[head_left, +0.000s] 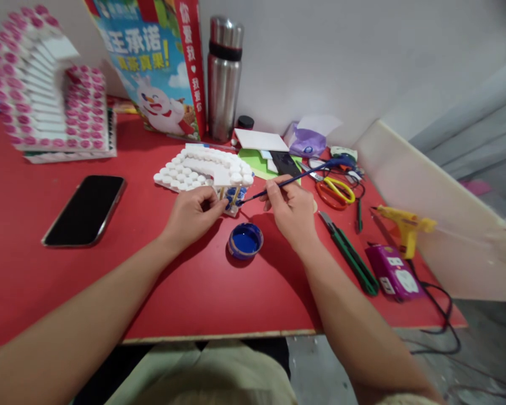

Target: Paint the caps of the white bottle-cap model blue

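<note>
Holding a blue paintbrush in the right hand, with grip clamped on its handle, and pointing its bristles at the blue-painted near corner of a white studded model. Touching this corner with the left hand — cannot tell if with clamped grip. Having the model on the red tabletop — just behind an open paint pot.

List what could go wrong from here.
1. The open pot is close to the right hand: a knock could spill its blue paint.
2. The brush tip is near the left fingers at the model: a slip may smear them.
3. The cutter lies beside the right arm: possible nick if its blade is out.
</note>
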